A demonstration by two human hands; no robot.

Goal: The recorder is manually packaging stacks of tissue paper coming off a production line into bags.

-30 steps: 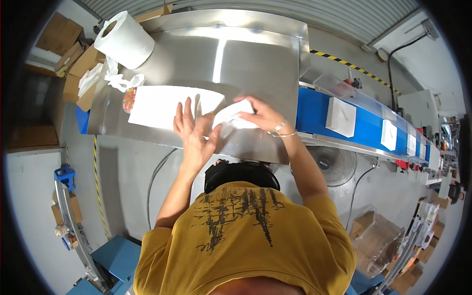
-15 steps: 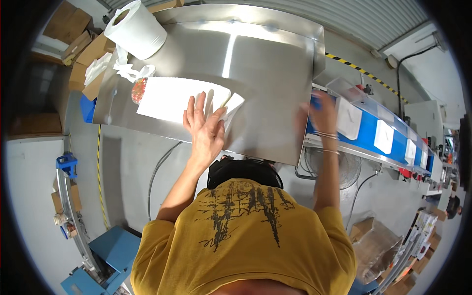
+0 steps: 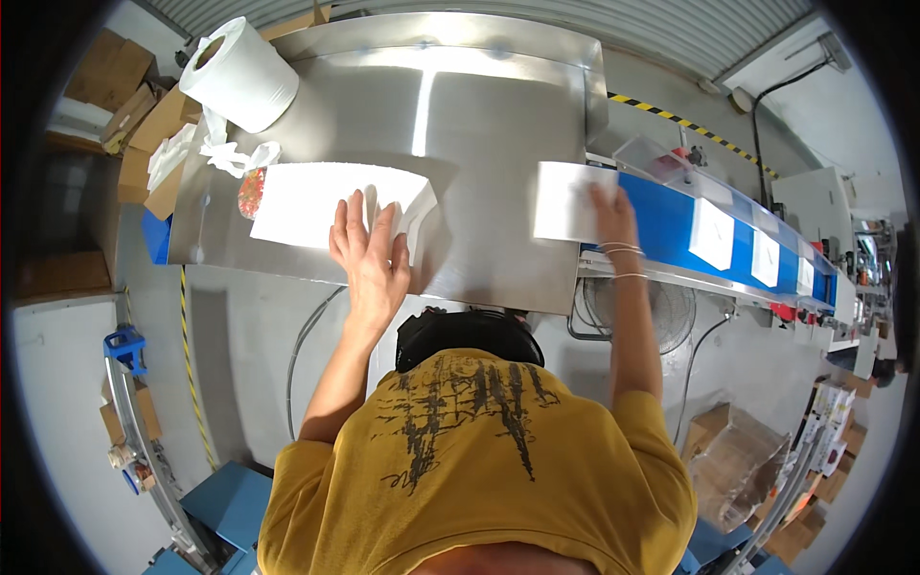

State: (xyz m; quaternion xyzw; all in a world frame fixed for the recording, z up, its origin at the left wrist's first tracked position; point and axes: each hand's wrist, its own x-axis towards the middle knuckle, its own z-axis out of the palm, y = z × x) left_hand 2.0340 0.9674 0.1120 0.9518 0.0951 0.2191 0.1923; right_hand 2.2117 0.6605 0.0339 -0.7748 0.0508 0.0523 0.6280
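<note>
My left hand (image 3: pixel 369 264) lies with fingers stretched out over the right end of a row of white flat sheets (image 3: pixel 307 201), packed close together on the metal table (image 3: pixel 489 192). My right hand (image 3: pixel 613 218) is at the right edge of a single white sheet (image 3: pixel 567 201), its fingers partly blurred by motion. That sheet lies across the table's right edge and the near end of the blue conveyor belt (image 3: pixel 656 206). Against the left end of the row sits a red patterned round thing (image 3: pixel 251 194).
A large white paper roll (image 3: pixel 247 81) stands at the table's back left, with crumpled white strips (image 3: pixel 235 158) below it. More white sheets (image 3: pixel 711 235) lie spaced along the conveyor, beside a clear plastic guard (image 3: pixel 661 158). Cardboard boxes (image 3: pixel 149 144) are at the left.
My right hand has drawn a white sheet leftward from the conveyor onto the table's edge. My left hand remains at the row, its fingers shifted slightly. The whole view has swung a little.
</note>
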